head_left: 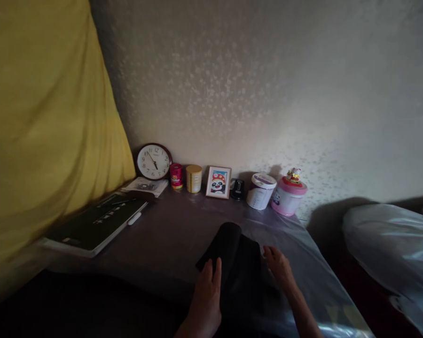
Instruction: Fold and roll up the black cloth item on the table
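A black folded cloth (237,256) lies on the dark table top (169,234), which is covered with clear plastic. My left hand (206,295) rests flat on the cloth's near left part, fingers pointing away. My right hand (278,265) touches the cloth's right edge, fingers bent toward it. Whether the right fingers pinch the fabric cannot be told in the dim light.
Along the wall stand a round clock (153,161), a red tin (176,176), a gold tin (193,178), a panda picture frame (218,182), a white tub (261,190) and a pink container (288,195). A dark book (98,221) lies left. A yellow curtain (45,126) hangs left.
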`<state>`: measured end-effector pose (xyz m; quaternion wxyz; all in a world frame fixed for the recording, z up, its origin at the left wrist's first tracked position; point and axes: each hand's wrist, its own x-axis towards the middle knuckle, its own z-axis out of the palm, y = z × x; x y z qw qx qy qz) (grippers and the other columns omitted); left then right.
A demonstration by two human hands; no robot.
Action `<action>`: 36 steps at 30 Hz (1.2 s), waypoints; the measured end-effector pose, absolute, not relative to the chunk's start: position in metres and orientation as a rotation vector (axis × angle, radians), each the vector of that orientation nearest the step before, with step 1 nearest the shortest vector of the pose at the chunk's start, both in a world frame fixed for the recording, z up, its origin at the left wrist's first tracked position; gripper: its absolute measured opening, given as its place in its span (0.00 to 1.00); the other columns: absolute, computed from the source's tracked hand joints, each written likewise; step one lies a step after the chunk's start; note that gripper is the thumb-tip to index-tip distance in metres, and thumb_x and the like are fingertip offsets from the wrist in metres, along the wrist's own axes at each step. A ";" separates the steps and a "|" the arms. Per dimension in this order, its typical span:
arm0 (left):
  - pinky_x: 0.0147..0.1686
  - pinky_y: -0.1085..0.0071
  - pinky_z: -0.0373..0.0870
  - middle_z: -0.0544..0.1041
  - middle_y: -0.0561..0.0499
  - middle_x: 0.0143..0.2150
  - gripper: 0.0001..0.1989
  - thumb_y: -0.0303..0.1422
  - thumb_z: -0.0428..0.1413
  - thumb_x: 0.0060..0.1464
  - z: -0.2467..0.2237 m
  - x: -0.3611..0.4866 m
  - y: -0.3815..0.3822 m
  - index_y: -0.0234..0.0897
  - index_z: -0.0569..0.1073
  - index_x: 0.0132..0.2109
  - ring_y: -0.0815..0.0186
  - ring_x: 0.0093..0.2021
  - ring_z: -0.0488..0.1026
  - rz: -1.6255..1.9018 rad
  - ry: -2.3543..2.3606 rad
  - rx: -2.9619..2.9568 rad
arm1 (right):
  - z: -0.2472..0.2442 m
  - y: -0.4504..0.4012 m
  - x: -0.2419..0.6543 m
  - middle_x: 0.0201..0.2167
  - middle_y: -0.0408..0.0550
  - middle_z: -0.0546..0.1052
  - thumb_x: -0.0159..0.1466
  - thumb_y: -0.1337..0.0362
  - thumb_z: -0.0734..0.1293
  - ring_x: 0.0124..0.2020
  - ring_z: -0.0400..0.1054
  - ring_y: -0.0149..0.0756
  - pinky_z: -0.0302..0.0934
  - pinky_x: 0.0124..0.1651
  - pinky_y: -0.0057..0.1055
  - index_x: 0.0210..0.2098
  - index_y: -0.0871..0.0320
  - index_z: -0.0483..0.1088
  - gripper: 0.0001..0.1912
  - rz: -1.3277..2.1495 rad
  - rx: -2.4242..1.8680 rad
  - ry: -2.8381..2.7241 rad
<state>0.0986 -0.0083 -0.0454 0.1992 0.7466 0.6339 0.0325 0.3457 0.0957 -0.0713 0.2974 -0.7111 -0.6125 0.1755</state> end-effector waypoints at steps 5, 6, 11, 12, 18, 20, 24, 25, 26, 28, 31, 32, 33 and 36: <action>0.61 0.65 0.45 0.38 0.37 0.66 0.44 0.13 0.42 0.41 -0.051 0.098 -0.010 0.33 0.33 0.65 0.57 0.66 0.39 0.131 1.757 2.104 | -0.073 0.066 0.332 0.30 0.50 0.74 0.60 0.50 0.53 0.29 0.70 0.35 0.61 0.26 0.26 0.39 0.60 0.68 0.22 0.845 -1.903 -1.438; 0.61 0.65 0.45 0.38 0.37 0.66 0.44 0.14 0.43 0.42 -0.052 0.097 -0.010 0.33 0.33 0.65 0.57 0.66 0.39 0.146 1.752 2.112 | -0.072 0.063 0.328 0.31 0.50 0.74 0.60 0.49 0.53 0.29 0.70 0.35 0.61 0.25 0.26 0.41 0.60 0.67 0.23 0.921 -1.898 -1.406; 0.61 0.66 0.46 0.41 0.36 0.66 0.45 0.12 0.43 0.41 -0.057 0.095 -0.008 0.32 0.34 0.65 0.57 0.65 0.42 0.226 1.741 2.093 | -0.072 0.059 0.324 0.36 0.54 0.75 0.60 0.51 0.54 0.33 0.71 0.38 0.63 0.33 0.30 0.45 0.62 0.66 0.24 0.672 -1.964 -1.488; 0.61 0.66 0.46 0.41 0.35 0.66 0.45 0.12 0.43 0.40 -0.057 0.095 -0.008 0.32 0.34 0.65 0.57 0.65 0.43 0.245 1.736 2.084 | -0.074 0.061 0.326 0.36 0.54 0.75 0.60 0.52 0.55 0.36 0.71 0.39 0.62 0.36 0.31 0.44 0.62 0.67 0.22 0.567 -1.974 -1.531; 0.61 0.66 0.46 0.41 0.36 0.66 0.45 0.16 0.46 0.42 -0.058 0.090 -0.008 0.31 0.35 0.65 0.57 0.65 0.43 0.363 1.662 2.033 | -0.071 0.072 0.331 0.37 0.53 0.76 0.58 0.50 0.56 0.37 0.70 0.40 0.60 0.37 0.29 0.39 0.60 0.73 0.23 0.605 -1.878 -1.601; 0.61 0.67 0.46 0.41 0.36 0.66 0.45 0.17 0.48 0.42 -0.058 0.089 -0.007 0.31 0.34 0.65 0.57 0.65 0.44 0.376 1.653 2.014 | -0.067 0.074 0.329 0.34 0.52 0.76 0.58 0.46 0.55 0.36 0.70 0.39 0.60 0.35 0.29 0.38 0.62 0.73 0.27 0.706 -1.872 -1.533; 0.61 0.66 0.46 0.41 0.37 0.66 0.48 0.18 0.50 0.39 -0.056 0.089 -0.006 0.32 0.35 0.65 0.57 0.65 0.43 0.349 1.678 1.995 | -0.063 0.076 0.325 0.27 0.49 0.74 0.55 0.43 0.56 0.30 0.68 0.37 0.59 0.29 0.28 0.38 0.63 0.73 0.30 0.868 -1.811 -1.451; 0.61 0.66 0.46 0.41 0.38 0.66 0.48 0.18 0.50 0.39 -0.055 0.090 -0.006 0.33 0.35 0.65 0.56 0.65 0.43 0.342 1.684 1.991 | -0.064 0.077 0.324 0.26 0.49 0.74 0.55 0.43 0.58 0.29 0.68 0.37 0.59 0.29 0.27 0.37 0.62 0.73 0.29 0.889 -1.778 -1.446; 0.62 0.65 0.46 0.41 0.38 0.66 0.49 0.18 0.50 0.38 -0.055 0.090 -0.007 0.34 0.35 0.65 0.56 0.65 0.43 0.337 1.692 1.988 | -0.064 0.078 0.323 0.26 0.48 0.74 0.54 0.44 0.59 0.29 0.68 0.36 0.59 0.29 0.27 0.36 0.62 0.73 0.28 0.901 -1.742 -1.441; 0.62 0.63 0.46 0.41 0.37 0.66 0.49 0.17 0.50 0.37 -0.053 0.091 -0.008 0.33 0.35 0.65 0.55 0.65 0.43 0.332 1.706 1.991 | -0.062 0.081 0.319 0.26 0.48 0.73 0.53 0.45 0.61 0.29 0.68 0.36 0.60 0.28 0.27 0.34 0.61 0.73 0.25 0.923 -1.689 -1.425; 0.61 0.60 0.46 0.42 0.35 0.66 0.50 0.16 0.50 0.35 -0.052 0.093 -0.009 0.31 0.36 0.65 0.52 0.65 0.43 0.329 1.728 2.002 | -0.049 0.086 0.307 0.26 0.49 0.73 0.53 0.45 0.61 0.29 0.68 0.37 0.60 0.27 0.27 0.33 0.62 0.72 0.25 0.968 -1.586 -1.415; 0.61 0.59 0.47 0.43 0.34 0.65 0.50 0.17 0.51 0.35 -0.052 0.094 -0.009 0.31 0.37 0.65 0.51 0.65 0.43 0.327 1.735 2.007 | -0.042 0.089 0.301 0.26 0.48 0.73 0.53 0.45 0.61 0.29 0.68 0.37 0.60 0.27 0.27 0.33 0.62 0.71 0.25 0.973 -1.537 -1.420; 0.61 0.59 0.47 0.43 0.34 0.65 0.51 0.17 0.52 0.34 -0.052 0.095 -0.009 0.30 0.37 0.65 0.51 0.64 0.44 0.324 1.743 2.009 | -0.035 0.091 0.294 0.26 0.48 0.73 0.53 0.46 0.62 0.28 0.67 0.36 0.60 0.27 0.27 0.32 0.62 0.71 0.24 0.973 -1.492 -1.427; 0.60 0.57 0.49 0.44 0.34 0.65 0.51 0.18 0.52 0.34 -0.054 0.097 -0.008 0.30 0.38 0.65 0.50 0.64 0.45 0.325 1.758 2.014 | -0.015 0.101 0.268 0.23 0.47 0.71 0.53 0.49 0.63 0.25 0.65 0.33 0.58 0.24 0.25 0.28 0.63 0.68 0.20 0.970 -1.451 -1.461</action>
